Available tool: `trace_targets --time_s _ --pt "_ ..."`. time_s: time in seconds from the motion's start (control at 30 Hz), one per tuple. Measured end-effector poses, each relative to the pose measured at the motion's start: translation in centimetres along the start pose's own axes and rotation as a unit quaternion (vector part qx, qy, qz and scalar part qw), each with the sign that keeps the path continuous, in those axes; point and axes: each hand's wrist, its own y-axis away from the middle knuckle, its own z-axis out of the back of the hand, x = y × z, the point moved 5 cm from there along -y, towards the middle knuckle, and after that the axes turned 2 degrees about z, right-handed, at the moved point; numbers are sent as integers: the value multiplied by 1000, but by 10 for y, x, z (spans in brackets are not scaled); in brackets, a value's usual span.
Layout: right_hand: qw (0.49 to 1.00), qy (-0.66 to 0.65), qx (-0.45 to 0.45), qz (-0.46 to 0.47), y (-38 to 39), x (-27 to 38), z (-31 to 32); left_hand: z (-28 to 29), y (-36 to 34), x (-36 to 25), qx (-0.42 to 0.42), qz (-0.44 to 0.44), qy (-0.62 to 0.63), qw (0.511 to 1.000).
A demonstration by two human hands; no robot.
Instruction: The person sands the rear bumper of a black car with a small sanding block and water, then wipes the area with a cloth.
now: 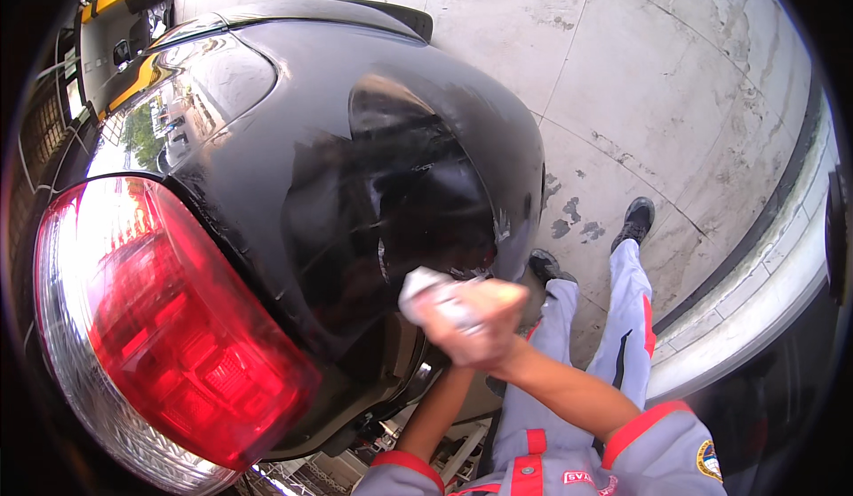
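My hands are together in front of the rear corner of a black car (320, 78), just below a glossy darker patch (426, 203) with pale scuffs at its edges. My right hand (498, 305) is closed on a crumpled whitish wad (425, 290), perhaps cloth or paper; motion smears it. My left hand (460, 347) overlaps the right one from below, and its fingers are hidden or blurred. The wad is close to the patch's lower edge; whether it touches the paint I cannot tell.
A large red and clear tail light (191, 345) fills the lower left. Beyond the body panel lies a stained pale concrete floor (657, 69). A curved whitish ledge (755, 318) runs along the right. My dark shoes (635, 220) stand beside the car.
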Motion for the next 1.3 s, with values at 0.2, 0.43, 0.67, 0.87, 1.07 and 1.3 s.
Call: trace_targets --time_s 0.2,0.43,0.67,0.87,1.07,1.3 --pt "983 -22 -61 -169 -35 -42 1 -14 7 6 12 110 157 981" --pt "994 -101 7 -51 -31 26 -23 9 27 6 -8 -24 -17 1000" --pt "994 -25 -56 -87 -41 -43 8 -11 8 19 10 137 198 971" --pt "976 -112 -70 -174 -96 -109 -5 -12 -5 15 36 121 187 974" --pt "982 -24 -40 -183 26 -81 34 -20 0 4 74 44 99 991" --pt "994 -6 60 -86 -135 -33 3 7 -10 6 190 121 -21 974"
